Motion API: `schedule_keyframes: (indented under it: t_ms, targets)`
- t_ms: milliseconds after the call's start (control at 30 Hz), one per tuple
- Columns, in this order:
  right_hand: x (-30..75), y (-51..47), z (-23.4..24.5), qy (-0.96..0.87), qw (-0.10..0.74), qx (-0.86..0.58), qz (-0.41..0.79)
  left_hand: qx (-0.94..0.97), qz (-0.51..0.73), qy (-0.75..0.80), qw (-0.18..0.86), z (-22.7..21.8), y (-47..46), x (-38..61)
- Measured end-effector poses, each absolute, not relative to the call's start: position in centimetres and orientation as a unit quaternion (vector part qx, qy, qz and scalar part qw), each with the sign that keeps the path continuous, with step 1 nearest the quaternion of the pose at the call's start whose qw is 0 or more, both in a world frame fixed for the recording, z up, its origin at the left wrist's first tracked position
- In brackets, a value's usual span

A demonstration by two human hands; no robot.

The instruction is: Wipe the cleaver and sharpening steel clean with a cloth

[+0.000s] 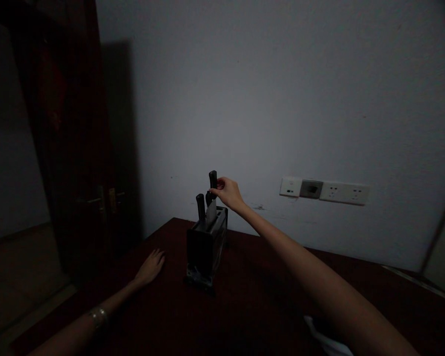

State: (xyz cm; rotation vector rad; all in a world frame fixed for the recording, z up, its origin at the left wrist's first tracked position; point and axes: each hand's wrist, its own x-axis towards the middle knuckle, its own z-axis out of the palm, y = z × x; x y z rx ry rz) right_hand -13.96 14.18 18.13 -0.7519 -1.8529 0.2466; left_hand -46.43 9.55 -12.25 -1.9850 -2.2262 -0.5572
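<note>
A dark knife block [200, 249] with metallic-looking sides stands upright on the dark red table. My right hand [228, 193] is closed on the black handle of a knife [212, 178], thumb and fingers pinching it above the block. Part of a wide, pale blade shows below the handle, and its lower end is hidden in the block. Another black-handled knife [200, 207] stands in the block at the near left, and a further dark handle is partly covered beside my thumb. My left hand [151, 267] lies flat on the table left of the block, holding nothing.
Behind the table [244, 306] rises a pale wall with a row of sockets and switches [324, 190]. A dark door [77, 148] with a handle stands at the left. Something white [326, 341] lies at the lower right, partly under my right forearm.
</note>
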Motion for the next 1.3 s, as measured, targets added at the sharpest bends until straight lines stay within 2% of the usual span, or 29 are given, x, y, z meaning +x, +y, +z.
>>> schedule_keyframes:
  t_ms: [1300]
  targets:
    - [-12.6,11.8,27.3,-0.774,0.567,-0.278,0.042,-0.644,-0.174,-0.743,0.056,-11.7,9.3,-46.1]
